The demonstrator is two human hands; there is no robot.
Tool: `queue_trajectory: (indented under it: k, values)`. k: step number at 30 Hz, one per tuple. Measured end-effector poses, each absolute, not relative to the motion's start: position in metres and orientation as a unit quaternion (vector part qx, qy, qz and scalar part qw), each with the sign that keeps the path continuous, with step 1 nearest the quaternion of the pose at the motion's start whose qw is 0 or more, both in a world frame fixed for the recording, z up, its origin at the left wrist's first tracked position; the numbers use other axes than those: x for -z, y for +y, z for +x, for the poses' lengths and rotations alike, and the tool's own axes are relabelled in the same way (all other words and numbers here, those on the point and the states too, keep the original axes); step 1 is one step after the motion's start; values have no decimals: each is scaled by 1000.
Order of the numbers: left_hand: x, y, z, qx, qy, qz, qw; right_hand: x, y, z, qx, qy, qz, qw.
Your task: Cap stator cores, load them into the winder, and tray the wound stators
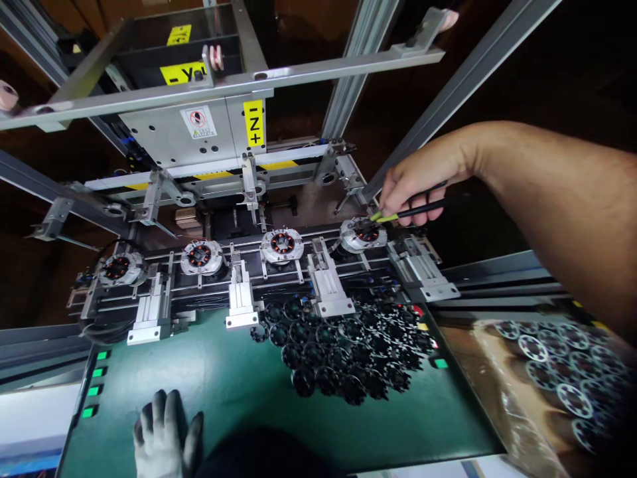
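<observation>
My right hand (415, 182), bare, is closed round a tool (411, 210) with black and yellow-green handles. The tool's tip is at the rightmost round white fixture (362, 235), where dark metal and orange-brown windings show. Whether the tip touches the windings I cannot tell. My left hand (162, 435), in a pale glove with dark fingertips, lies flat on the green work surface (233, 411) with its fingers spread. Three more round fixtures with copper-coloured coils stand in the row: one in the middle (282, 245), one left of it (201, 257) and one far left (121, 268).
Many black ring parts (348, 352) are heaped on the green surface at centre right. A plastic-lined box (517, 405) of metal rings stands at the right. Metal clamps (242, 295) sit before the fixtures. A metal frame (298, 76) spans above, and green buttons (93, 391) line the left edge.
</observation>
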State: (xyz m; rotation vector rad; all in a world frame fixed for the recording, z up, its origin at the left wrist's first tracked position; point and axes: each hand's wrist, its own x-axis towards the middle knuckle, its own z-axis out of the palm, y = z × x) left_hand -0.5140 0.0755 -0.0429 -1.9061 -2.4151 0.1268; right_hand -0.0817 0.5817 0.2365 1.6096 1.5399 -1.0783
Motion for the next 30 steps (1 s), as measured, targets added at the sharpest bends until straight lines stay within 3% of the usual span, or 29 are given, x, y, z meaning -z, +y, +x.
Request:
queue_trajectory:
  k: [6,11,17,21,30]
  values:
    - [41,77,-510,-39,-803,-595,14,-240,581,-81,405,591,619,324]
    - [43,75,-511,-54,-792,-608,35,-231,589,-73,411,660,519,355]
    - [44,75,-514,-63,-783,-617,50,-229,587,-79,418,602,596,328]
    - [43,76,-512,-55,-789,-611,43,-223,591,-74,430,646,537,331]
    - [47,79,-514,-31,-792,-607,53,-237,559,-89,444,650,574,227]
